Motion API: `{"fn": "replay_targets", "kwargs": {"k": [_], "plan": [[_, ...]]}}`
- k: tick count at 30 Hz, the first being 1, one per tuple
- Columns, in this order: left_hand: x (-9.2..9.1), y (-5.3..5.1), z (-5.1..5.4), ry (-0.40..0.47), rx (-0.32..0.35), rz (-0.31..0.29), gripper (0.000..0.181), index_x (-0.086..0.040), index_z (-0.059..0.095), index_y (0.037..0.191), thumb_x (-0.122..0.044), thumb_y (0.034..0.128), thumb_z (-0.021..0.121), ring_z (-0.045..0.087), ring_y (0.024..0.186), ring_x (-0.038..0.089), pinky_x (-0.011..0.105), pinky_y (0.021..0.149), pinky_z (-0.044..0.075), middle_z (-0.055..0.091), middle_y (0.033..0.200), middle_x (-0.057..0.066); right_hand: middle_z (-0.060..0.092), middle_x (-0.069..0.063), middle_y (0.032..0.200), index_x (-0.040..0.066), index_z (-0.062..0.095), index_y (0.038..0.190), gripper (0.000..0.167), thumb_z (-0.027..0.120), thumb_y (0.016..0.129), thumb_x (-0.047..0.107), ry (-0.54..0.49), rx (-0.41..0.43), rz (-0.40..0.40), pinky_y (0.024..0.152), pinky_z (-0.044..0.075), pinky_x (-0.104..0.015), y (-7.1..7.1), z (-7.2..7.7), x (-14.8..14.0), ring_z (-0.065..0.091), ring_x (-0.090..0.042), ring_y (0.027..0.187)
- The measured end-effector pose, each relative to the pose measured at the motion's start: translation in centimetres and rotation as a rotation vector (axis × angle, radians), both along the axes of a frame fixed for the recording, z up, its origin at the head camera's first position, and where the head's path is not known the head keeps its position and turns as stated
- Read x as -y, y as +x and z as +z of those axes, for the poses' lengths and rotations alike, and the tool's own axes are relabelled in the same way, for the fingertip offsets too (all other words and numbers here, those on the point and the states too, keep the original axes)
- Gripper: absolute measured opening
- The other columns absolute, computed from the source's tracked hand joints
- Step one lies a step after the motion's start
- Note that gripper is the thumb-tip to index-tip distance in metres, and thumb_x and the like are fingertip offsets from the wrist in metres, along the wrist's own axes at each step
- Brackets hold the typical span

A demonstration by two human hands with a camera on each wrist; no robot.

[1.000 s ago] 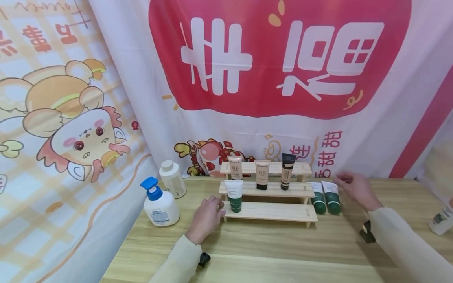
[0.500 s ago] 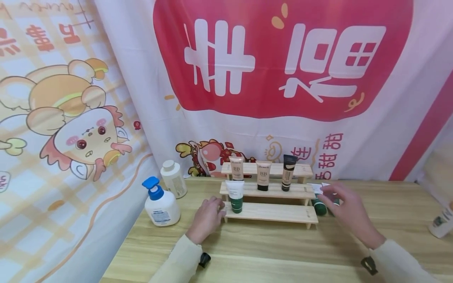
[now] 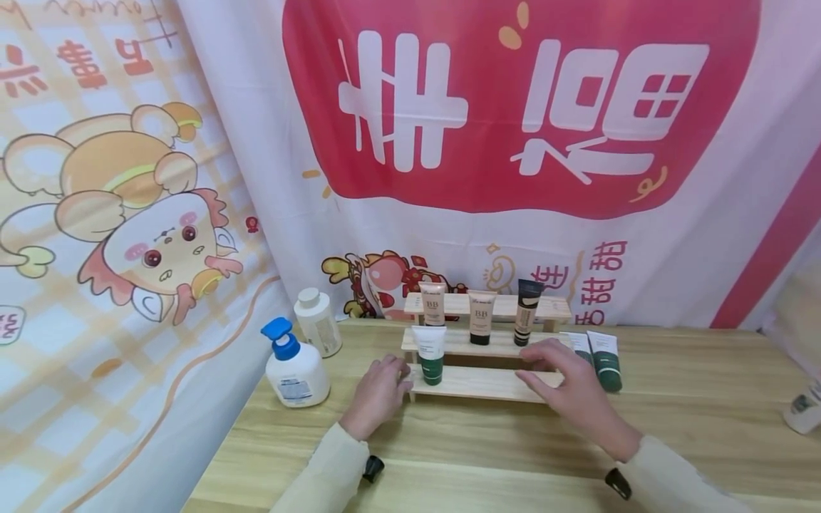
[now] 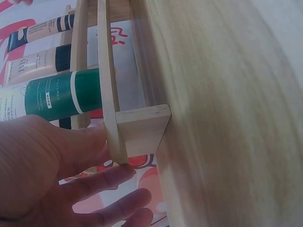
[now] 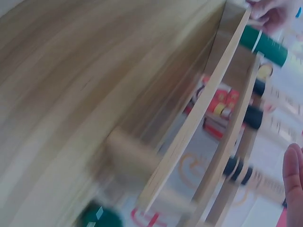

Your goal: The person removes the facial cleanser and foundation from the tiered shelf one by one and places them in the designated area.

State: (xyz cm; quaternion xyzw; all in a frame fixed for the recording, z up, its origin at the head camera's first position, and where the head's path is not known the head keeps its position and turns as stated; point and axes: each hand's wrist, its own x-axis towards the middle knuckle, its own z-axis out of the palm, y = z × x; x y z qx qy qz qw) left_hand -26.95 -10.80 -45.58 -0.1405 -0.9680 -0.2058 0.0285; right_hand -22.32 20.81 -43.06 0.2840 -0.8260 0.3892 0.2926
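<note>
A three-step wooden stand (image 3: 477, 383) stands on the table. My left hand (image 3: 378, 393) holds the left end of its lowest step, thumb above the board and fingers below in the left wrist view. Beside that thumb, a white-and-green tube (image 4: 54, 97) is upright on this step. My right hand (image 3: 571, 385) hovers over the right part of the step, thumb and fingers apart, holding nothing. Higher up are a beige BB cream tube (image 3: 433, 303), a second BB cream tube (image 3: 481, 315) and a black-and-beige tube (image 3: 527, 313).
Right of the stand, a white-and-green tube (image 3: 606, 362) lies beside another such tube (image 3: 580, 345), partly hidden. At left are a blue-topped pump bottle (image 3: 297, 377) and a white capped bottle (image 3: 318, 324). Another bottle (image 3: 803, 410) sits at the far right edge. A printed cloth (image 3: 513, 235) hangs behind.
My right hand has moved left from beside the two tubes lying at the right, across them, to in front of the stand's right part. My left hand has stayed at the stand's left end.
</note>
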Motion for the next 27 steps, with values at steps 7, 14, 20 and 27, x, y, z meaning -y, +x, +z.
{"fn": "replay_targets", "kwargs": {"k": [7,14,20,27], "plan": [[0.1,0.0,-0.2,0.007,-0.001,-0.006,0.025,-0.009,0.064,0.108,-0.022,0.0869,0.069,0.051,0.088,0.019,0.035,0.075,0.046,0.058,0.103,0.002,0.06,-0.002,0.114,0.011,0.061,0.116,0.045,0.08,0.075,0.008,-0.004,-0.011,0.117,0.078,0.053,-0.031,-1.0,0.2,4.7,0.059,-0.018,0.098],[0.2,0.0,-0.2,0.015,0.0,-0.006,0.024,-0.01,0.064,0.108,-0.022,0.0874,0.069,0.05,0.088,0.019,0.034,0.075,0.046,0.057,0.102,0.001,0.053,0.0,0.124,0.016,0.053,0.13,0.055,0.075,0.081,0.012,0.027,0.032,0.146,0.081,0.051,-0.034,-3.0,1.3,8.5,0.052,-0.017,0.109],[0.4,-0.1,-0.3,0.034,0.008,-0.008,0.024,-0.01,0.064,0.108,-0.022,0.0875,0.069,0.051,0.09,0.019,0.034,0.076,0.047,0.058,0.104,0.001,0.053,0.0,0.123,0.017,0.055,0.128,0.048,0.073,0.084,0.017,0.026,0.05,0.127,0.08,0.052,-0.035,-4.4,1.1,10.2,0.054,-0.019,0.105],[0.4,-0.3,-0.6,0.042,0.02,-0.003,0.024,-0.012,0.064,0.108,-0.023,0.0873,0.069,0.051,0.091,0.018,0.034,0.077,0.047,0.058,0.105,0.001,0.058,0.004,0.115,0.016,0.054,0.125,0.044,0.071,0.085,0.01,-0.031,0.122,0.083,0.073,0.052,-0.028,-4.6,0.0,11.1,0.058,-0.011,0.09]]}}
